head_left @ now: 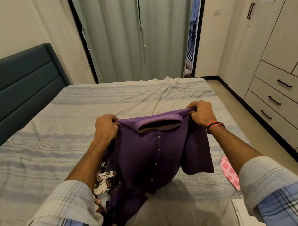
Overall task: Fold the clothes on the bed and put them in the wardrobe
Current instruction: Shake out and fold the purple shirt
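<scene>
The bed (108, 105) was covered by a pale sheet with grey-blue woven stripes, creased toward its far edge. A dark patterned garment (106, 179) lay on it near the front, partly hidden. The lower end of a purple shirt (149, 167) touched the sheet beside that garment. A pink patterned cloth (230, 172) lay at the right edge.

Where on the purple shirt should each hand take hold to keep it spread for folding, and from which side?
At the two shoulder seams of the purple shirt, one on each side of the collar, from above. The left hand and right hand pinch there now, and the buttoned front hangs flat between them.
</scene>
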